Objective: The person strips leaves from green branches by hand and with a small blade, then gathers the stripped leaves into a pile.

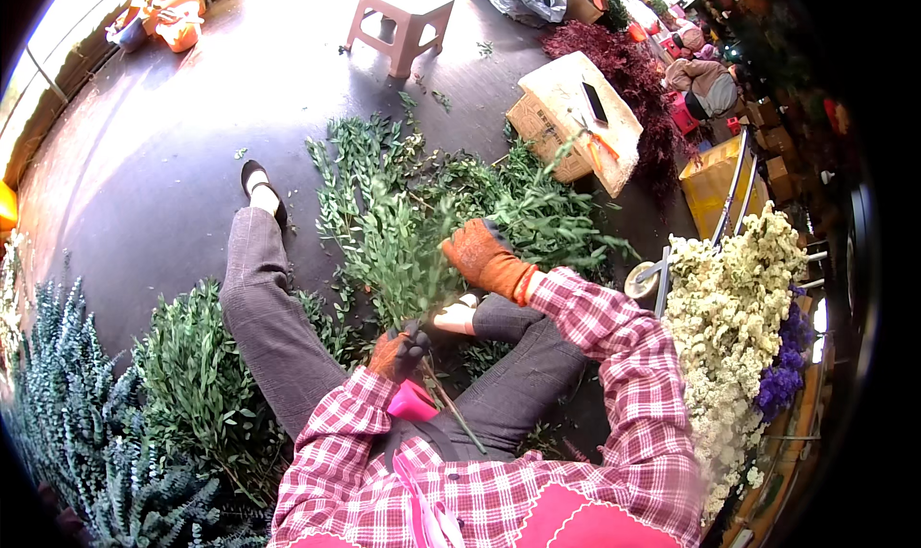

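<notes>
My left hand (400, 351), in an orange work glove with dark fingers, is closed around the lower stems of a bunch of leafy green branches (396, 253). The bare stem ends stick out below it, over my lap. My right hand (483, 254), gloved alike, is raised at the right edge of the bunch, its fingers curled near the blurred leaf tips; whether it grips a sprig I cannot tell. More cut green branches (532, 210) lie on the floor beyond my hands.
A foam-topped cardboard box (550, 134) carries a phone (594, 103) and orange-handled scissors (601, 147). A plastic stool (400, 34) stands farther off. Green foliage (205, 382) and bluish foliage (79, 404) lie at left, cream dried flowers (727, 318) at right. People sit at upper right.
</notes>
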`<state>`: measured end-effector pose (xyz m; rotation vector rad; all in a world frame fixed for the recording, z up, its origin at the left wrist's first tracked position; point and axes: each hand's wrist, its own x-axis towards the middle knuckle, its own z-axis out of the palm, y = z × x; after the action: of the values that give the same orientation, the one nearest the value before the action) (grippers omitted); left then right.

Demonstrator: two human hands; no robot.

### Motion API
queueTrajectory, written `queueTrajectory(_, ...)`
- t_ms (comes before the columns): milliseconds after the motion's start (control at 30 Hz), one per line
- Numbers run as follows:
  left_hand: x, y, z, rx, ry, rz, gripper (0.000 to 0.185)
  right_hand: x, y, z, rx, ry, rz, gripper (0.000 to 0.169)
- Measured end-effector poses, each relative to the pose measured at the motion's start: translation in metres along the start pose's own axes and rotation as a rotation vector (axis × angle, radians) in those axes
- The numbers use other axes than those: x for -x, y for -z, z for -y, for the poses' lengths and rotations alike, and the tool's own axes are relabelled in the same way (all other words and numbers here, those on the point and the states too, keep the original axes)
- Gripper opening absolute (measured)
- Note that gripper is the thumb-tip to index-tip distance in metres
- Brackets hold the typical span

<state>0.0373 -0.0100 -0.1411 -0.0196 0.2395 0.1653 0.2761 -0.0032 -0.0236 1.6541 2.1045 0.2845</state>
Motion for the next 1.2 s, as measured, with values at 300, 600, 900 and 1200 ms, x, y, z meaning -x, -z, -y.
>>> queueTrajectory(300,-0.010,-0.017,0.002,0.005,-0.272,-0.163,0.014,-0.062,-0.020,0.003,-0.480,-0.322,0.298,0.022)
queueTrajectory(600,-0.024,-0.016,0.009,-0.260,-0.104,0.092,0.025,-0.048,0.029,-0.052,-0.624,-0.224,0.504,0.029)
queueTrajectory(900,-0.020,-0.064,0.005,-0.920,-0.725,0.136,0.024,-0.058,0.023,-0.027,-0.603,-0.129,0.212,0.034)
queueTrajectory(1200,0.001,-0.050,0.014,0.305,0.110,-0.049,0.033,-0.046,0.056,-0.145,-0.479,-0.222,-0.693,0.031)
